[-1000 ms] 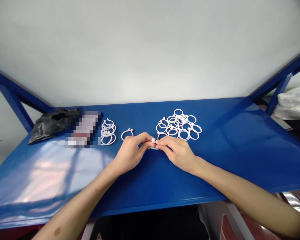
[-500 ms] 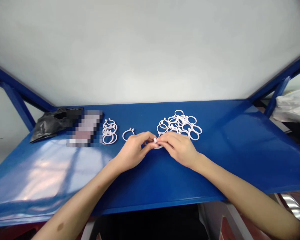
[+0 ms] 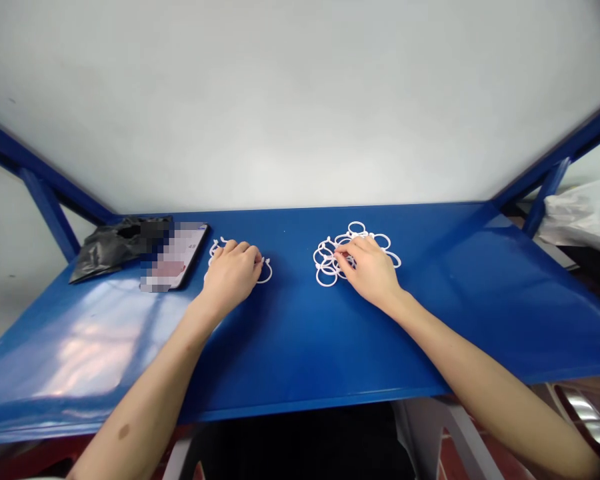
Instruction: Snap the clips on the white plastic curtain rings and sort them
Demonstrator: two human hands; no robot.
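Note:
My left hand is palm down on the left, fingers curled at a white open ring with two small knobs at its ends. Under that hand, a small group of similar white rings is mostly covered. Over to the right, my right hand lies across a pile of white rings, most of which look closed into loops. Its thumb and fingertips are bent together at the pile's left part, on a white ring. The fingertips hide part of it.
A phone, partly blurred out, lies on the blue table at the left. Beside it is a black plastic bag. A white sloping panel rises behind, framed by blue bars. A clear plastic bag is at the far right.
The hands have parted from a white ring held between them. My left hand moved left to the open ring; my right moved over the pile, where a ring now lies at its front left.

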